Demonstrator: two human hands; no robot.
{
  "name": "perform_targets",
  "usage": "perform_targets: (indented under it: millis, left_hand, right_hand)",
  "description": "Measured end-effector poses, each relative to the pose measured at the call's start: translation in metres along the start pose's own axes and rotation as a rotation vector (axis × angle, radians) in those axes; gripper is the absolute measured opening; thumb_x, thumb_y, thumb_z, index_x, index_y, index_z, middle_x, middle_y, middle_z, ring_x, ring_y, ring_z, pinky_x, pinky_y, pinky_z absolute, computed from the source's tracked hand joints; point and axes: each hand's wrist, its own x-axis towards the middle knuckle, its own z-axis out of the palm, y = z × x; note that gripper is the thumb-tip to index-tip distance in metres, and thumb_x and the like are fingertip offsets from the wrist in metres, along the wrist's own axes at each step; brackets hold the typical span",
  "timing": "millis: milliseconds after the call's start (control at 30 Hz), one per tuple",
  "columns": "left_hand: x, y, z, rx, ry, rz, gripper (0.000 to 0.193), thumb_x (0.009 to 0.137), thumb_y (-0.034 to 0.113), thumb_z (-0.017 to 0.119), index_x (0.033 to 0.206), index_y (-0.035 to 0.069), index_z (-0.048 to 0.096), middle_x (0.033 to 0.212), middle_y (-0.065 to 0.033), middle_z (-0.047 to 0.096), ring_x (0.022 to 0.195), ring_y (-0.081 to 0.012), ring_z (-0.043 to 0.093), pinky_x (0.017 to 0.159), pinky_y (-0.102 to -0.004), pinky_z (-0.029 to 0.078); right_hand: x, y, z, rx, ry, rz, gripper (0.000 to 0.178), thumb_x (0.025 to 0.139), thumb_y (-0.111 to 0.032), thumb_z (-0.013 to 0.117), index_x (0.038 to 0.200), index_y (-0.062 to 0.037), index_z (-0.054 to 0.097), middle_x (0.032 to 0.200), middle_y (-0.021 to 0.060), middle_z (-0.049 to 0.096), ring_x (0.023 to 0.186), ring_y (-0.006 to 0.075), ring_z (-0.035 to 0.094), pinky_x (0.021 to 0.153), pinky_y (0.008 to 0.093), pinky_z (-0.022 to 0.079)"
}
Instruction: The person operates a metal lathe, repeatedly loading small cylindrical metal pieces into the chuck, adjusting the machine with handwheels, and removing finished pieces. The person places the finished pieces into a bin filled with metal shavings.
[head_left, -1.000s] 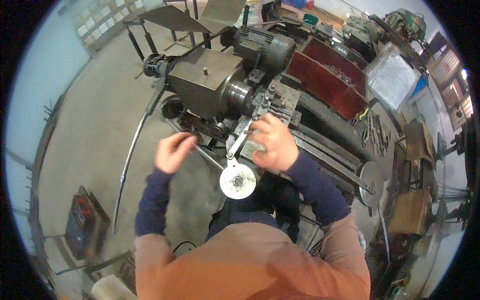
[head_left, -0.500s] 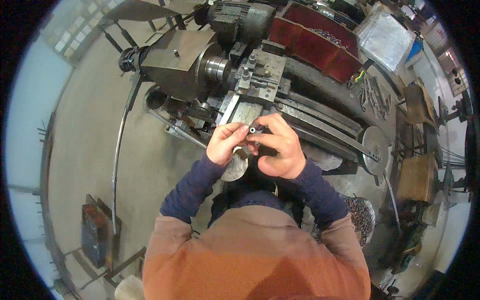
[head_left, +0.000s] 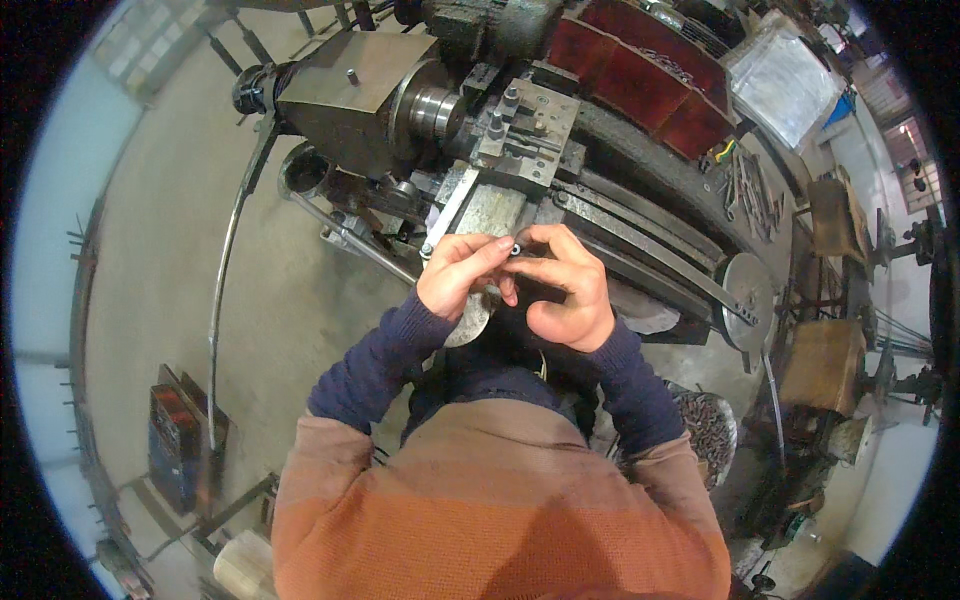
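My left hand (head_left: pixel 462 272) and my right hand (head_left: pixel 568 292) meet in front of my chest. Pinched between their fingertips is a small metal ring-like part (head_left: pixel 515 250) with a round hole facing up. My fingers cover most of it, so its length does not show. Just beyond my hands lies the carriage of a lathe, with its tool post (head_left: pixel 528 132) bolted on top. Farther left sits the lathe's round chuck (head_left: pixel 437 113). Below my left hand, a round metal handwheel (head_left: pixel 474 322) is partly hidden.
The lathe bed (head_left: pixel 640 245) runs right to a disc-shaped wheel (head_left: pixel 748 300). Behind it stand a dark red bin (head_left: pixel 640 85) holding small metal parts and a pile of wrenches (head_left: pixel 750 195). A container of metal pieces (head_left: pixel 706 435) is by my right elbow. A long lever (head_left: pixel 226 290) hangs at left.
My view has shifted slightly, and the lathe sits a little differently in the picture. Both hands keep the small part between them; its hole now shows at a different tilt.
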Motion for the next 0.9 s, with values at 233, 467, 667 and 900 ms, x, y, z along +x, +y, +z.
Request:
perform_targets:
  millis: [233,467,667,900]
  left_hand:
    - [0.002,-0.005,-0.006,0.108,-0.034,-0.032,0.031,0.089,0.028,0.055,0.087,-0.003,0.061,0.065,-0.0087,0.06,0.059,-0.0153,0.06,0.055,-0.0245,0.046]
    - [0.001,-0.003,-0.011,0.103,-0.109,-0.032,0.03,0.089,0.027,0.055,0.089,-0.003,0.06,0.067,-0.0081,0.061,0.06,-0.0153,0.06,0.054,-0.0231,0.045]
    - [-0.008,0.044,-0.049,0.538,0.043,0.132,0.019,0.085,0.013,0.058,0.091,-0.005,0.061,0.07,-0.0068,0.062,0.061,-0.0109,0.061,0.056,-0.0228,0.047]
    - [0.012,0.133,-0.111,0.878,0.432,0.57,0.019,0.083,0.011,0.056,0.089,-0.006,0.061,0.064,-0.0051,0.06,0.055,-0.0087,0.056,0.051,-0.0235,0.044]
  right_hand:
    - [-0.002,0.006,-0.002,0.0,-0.011,0.016,0.04,0.05,-0.005,0.056,0.089,-0.0008,0.063,0.097,0.016,0.057,0.084,0.0324,0.057,0.076,0.0339,0.046]
    - [-0.005,0.011,-0.005,0.008,-0.013,-0.011,0.042,0.051,-0.007,0.055,0.092,-0.0002,0.063,0.1,0.0175,0.058,0.088,0.0337,0.057,0.078,0.035,0.045]
    - [0.021,0.02,-0.054,-0.317,-0.035,-0.083,0.041,0.053,-0.009,0.057,0.093,-0.0023,0.064,0.104,0.0187,0.056,0.094,0.0348,0.056,0.082,0.0372,0.045]
    - [0.094,0.103,-0.19,-1.077,0.282,-0.141,0.045,0.059,-0.007,0.058,0.104,-0.0039,0.06,0.114,0.0215,0.052,0.102,0.0369,0.052,0.088,0.0369,0.043]
